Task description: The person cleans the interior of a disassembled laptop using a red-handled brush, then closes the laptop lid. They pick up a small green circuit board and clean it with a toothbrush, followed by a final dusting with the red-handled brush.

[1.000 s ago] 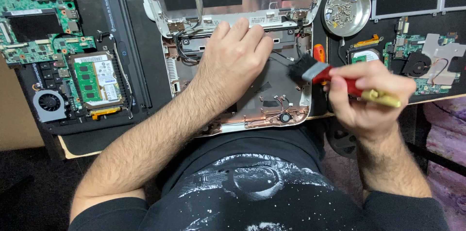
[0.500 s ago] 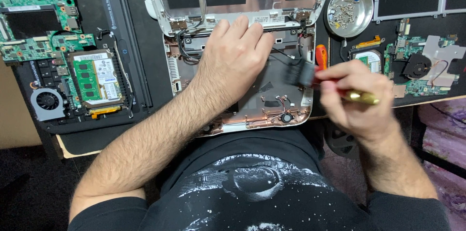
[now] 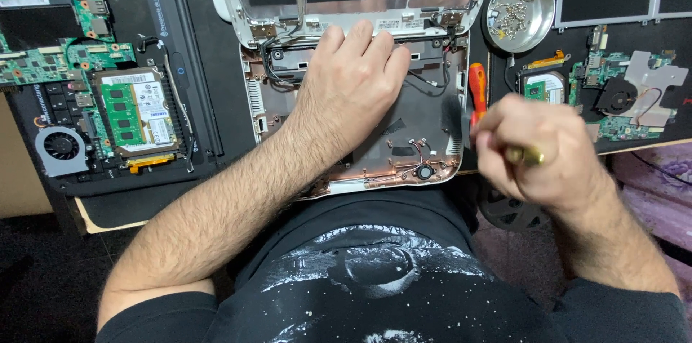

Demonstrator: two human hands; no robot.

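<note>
An opened white laptop shell [image 3: 425, 109] lies in front of me, its bare inside showing wires and copper-coloured parts. My left hand [image 3: 351, 83] rests flat on the shell near the hinge, fingers apart. My right hand [image 3: 537, 152] is closed on a brush at the shell's right edge. Only the brass-coloured end of the brush handle [image 3: 524, 156] shows; the hand hides the bristles and the rest. The hand is blurred.
An orange-handled screwdriver [image 3: 476, 83] lies beside the shell. A round metal dish of screws [image 3: 518, 8] stands at the back right. Green circuit boards with a fan [image 3: 626, 94] lie right. At left are a keyboard with a memory module [image 3: 137, 116], a fan [image 3: 61, 148], and a motherboard [image 3: 43, 22].
My right hand has turned and dropped toward me, so the brush's black bristles and red handle, seen over the shell's right side before, are now hidden. My left hand has stayed put.
</note>
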